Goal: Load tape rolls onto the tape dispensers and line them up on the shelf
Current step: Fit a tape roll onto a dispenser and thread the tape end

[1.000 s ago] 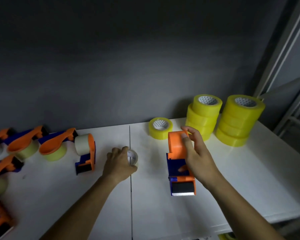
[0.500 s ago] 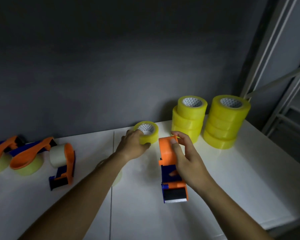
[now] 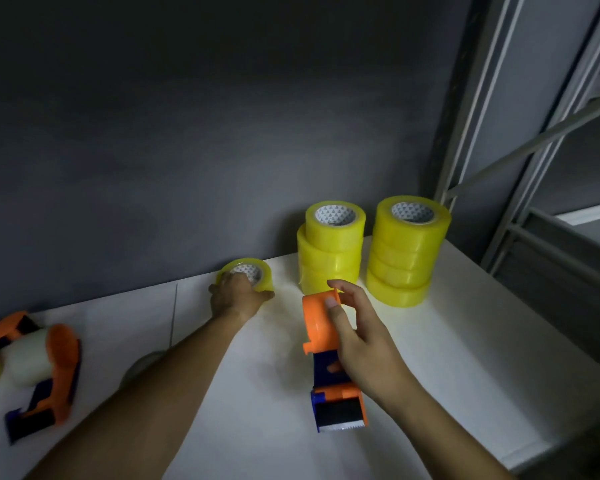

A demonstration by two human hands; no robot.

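Tape roll [image 3: 248, 273] gripped by left hand [image 3: 234, 296], right hand [image 3: 361, 344] gripping dispenser [image 3: 329, 362]

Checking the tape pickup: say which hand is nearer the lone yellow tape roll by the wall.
Left. The left hand lies on the single tape roll, fingers curled around it. The right hand is off to the roll's right and nearer the camera, holding the empty tape dispenser.

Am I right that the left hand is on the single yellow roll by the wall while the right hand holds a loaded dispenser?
Not quite. In the head view the dispenser held by the right hand carries no roll. The left hand does grip the single yellow roll.
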